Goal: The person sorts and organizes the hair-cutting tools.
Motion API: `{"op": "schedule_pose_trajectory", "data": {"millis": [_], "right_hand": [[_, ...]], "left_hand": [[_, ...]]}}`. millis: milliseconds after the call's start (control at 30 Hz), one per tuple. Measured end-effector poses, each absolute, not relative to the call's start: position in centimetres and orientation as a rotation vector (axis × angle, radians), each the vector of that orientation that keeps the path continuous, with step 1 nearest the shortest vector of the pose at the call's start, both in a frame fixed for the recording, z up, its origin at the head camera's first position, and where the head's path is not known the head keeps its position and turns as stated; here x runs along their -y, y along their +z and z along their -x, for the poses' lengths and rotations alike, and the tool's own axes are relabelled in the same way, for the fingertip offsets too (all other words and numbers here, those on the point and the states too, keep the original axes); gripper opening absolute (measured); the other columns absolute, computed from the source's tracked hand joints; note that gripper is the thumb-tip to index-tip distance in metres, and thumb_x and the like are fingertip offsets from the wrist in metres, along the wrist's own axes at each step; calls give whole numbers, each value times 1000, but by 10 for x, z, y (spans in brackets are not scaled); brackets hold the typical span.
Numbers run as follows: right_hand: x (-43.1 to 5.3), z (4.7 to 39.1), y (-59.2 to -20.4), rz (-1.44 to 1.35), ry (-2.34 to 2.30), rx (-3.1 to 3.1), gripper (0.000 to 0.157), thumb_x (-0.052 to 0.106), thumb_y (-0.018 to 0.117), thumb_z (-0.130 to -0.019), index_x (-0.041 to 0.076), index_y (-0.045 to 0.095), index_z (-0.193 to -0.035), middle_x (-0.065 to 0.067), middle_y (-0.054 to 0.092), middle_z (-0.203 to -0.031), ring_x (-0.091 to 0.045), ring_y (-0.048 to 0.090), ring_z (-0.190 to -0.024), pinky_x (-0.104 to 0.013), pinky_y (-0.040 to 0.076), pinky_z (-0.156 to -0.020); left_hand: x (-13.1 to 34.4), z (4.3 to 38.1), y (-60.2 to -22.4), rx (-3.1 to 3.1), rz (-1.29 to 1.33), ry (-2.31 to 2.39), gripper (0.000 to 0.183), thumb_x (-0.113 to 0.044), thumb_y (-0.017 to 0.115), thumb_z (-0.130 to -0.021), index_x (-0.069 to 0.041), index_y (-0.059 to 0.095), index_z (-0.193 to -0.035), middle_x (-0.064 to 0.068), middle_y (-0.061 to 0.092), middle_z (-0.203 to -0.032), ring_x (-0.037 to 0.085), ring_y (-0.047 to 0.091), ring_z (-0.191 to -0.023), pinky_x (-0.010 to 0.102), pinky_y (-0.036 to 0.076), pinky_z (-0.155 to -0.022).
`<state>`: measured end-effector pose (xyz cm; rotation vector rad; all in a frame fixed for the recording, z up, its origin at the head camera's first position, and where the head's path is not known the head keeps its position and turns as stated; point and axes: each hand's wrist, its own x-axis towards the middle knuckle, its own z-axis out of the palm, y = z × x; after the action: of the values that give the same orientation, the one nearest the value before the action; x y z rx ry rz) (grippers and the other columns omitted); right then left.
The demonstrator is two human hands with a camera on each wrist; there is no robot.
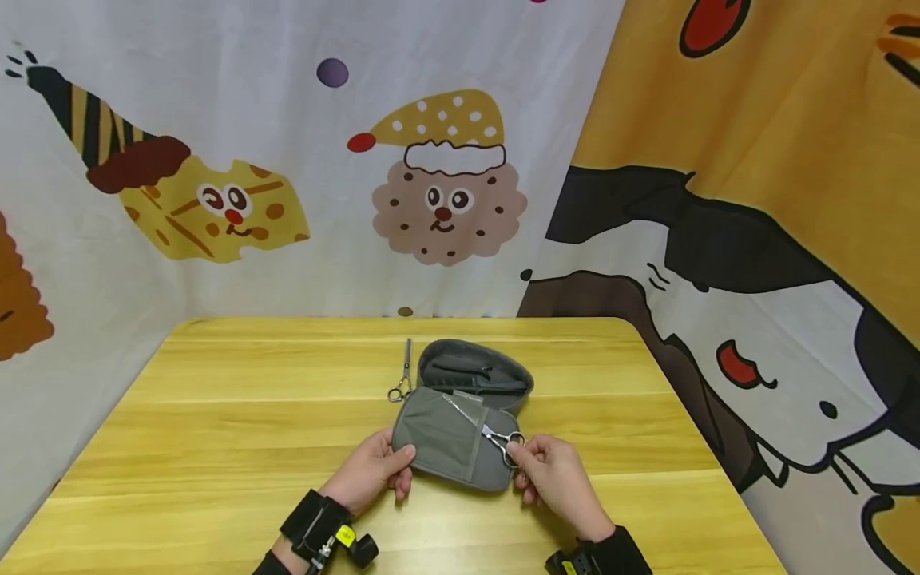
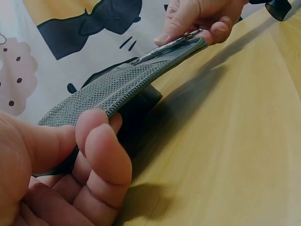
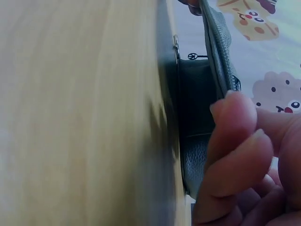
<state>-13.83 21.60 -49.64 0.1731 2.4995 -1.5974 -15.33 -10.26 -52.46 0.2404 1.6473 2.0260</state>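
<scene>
We see the L hand (image 1: 372,471) pinching the near-left edge of a grey flap (image 1: 434,435), thumb on the upper face, fingers curled beneath; approx. no gap beyond the flap's own thickness. The R hand (image 1: 559,477) pinches the ring handles of 1 pr. scissors (image 1: 493,436) betw. thumb & fingers at the flap's R side; its other fingers are curled, & we can't tell if they touch the flap too.

Count: 2 hands, 2 prs. scissors, 1 grey case (image 1: 523,403), 1 flap joined to it. The held pr. lies slantwise on the flap, handles to the R, blades pointing up-L & seen thru the mesh pocket (image 1: 434,419). The 2nd pr. (image 1: 406,371) lies on the wooden table (image 1: 237,447) just L of the case, handles twd. us, blades away. The case sits open behind the flap.

Pose: L forearm comes in from lower L, R from lower R, each w/ a black wrist band, (image 1: 315,523) on the L. Both hands are over the table's near half; per the L wrist view, the flap is tilted & off the tabletop, shadow below.
</scene>
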Motion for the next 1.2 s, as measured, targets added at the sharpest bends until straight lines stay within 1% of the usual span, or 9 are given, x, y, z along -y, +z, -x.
{"op": "schedule_pose_trajectory", "data": {"millis": [133, 267, 333, 367, 467, 533, 800, 1033, 1200], "right_hand": [[-218, 137, -496, -119, -1569, -2476, 41, 43, 74, -101, 4, 66, -89, -4, 69, -64, -15, 62, -46, -28, 50, -41], [-218, 135, -494, -79, -1565, -2424, 44, 46, 72, -102, 4, 67, -90, -3, 69, -64, -13, 62, -48, -27, 50, -42], [-220, 134, -493, -80, -1565, -2416, 44, 46, 72, -102, 4, 66, -90, -3, 69, -65, -13, 62, -49, -26, 49, -42], [-221, 134, -493, -89, -1564, -2417, 44, 46, 72, -102, 4, 66, -90, -3, 69, -65, -13, 62, -49, -25, 48, -42], [-222, 135, -493, -107, -1570, -2417, 42, 44, 71, -103, 4, 65, -91, -3, 69, -65, -14, 62, -50, -24, 48, -43], [-221, 135, -494, -102, -1580, -2408, 40, 43, 72, -103, 4, 65, -92, -3, 69, -66, -13, 62, -50, -25, 47, -43], [-216, 136, -496, -13, -1567, -2388, 36, 40, 72, -104, 6, 61, -98, -4, 70, -67, -14, 63, -50, -25, 47, -42], [-214, 135, -495, 1, -1561, -2423, 36, 38, 72, -104, 5, 60, -97, -6, 70, -67, -15, 63, -50, -26, 49, -42], [-210, 134, -495, -12, -1576, -2434, 35, 36, 73, -103, 5, 59, -94, -6, 70, -65, -14, 63, -48, -26, 47, -41]], "left_hand": [[97, 149, -517, -1985, -168, 1934, 34, -16, 62, -109, 8, 49, -130, 11, 68, -84, 16, 64, -63, 31, 60, -60], [78, 140, -496, -2784, -106, 1486, 44, -22, 75, -102, 3, 58, -134, 19, 67, -116, 27, 72, -94, 45, 63, -84], [64, 138, -482, -3056, -168, 1223, 42, -26, 80, -98, 0, 65, -127, 16, 67, -120, 27, 70, -105, 47, 61, -92], [56, 139, -476, -3106, -251, 1148, 38, -27, 82, -96, -2, 67, -122, 15, 68, -116, 27, 70, -104, 48, 61, -92], [34, 147, -465, -3081, -475, 1017, 29, -30, 83, -95, -8, 68, -106, 5, 68, -97, 18, 66, -86, 39, 59, -76], [20, 155, -464, -3042, -533, 945, 29, -34, 82, -95, -10, 67, -102, 2, 68, -91, 15, 65, -80, 35, 56, -69], [-6, 172, -471, -3116, -397, 793, 41, -36, 87, -91, 0, 69, -99, 14, 71, -80, 30, 74, -70, 44, 57, -56], [-17, 164, -468, -3211, -360, 707, 30, -26, 86, -89, -4, 71, -77, 12, 71, -69, 30, 72, -62, 44, 54, -50], [-24, 161, -471, -3308, -378, 662, 23, -14, 81, -82, -8, 65, -67, 11, 68, -64, 30, 69, -57, 44, 53, -47]]}}
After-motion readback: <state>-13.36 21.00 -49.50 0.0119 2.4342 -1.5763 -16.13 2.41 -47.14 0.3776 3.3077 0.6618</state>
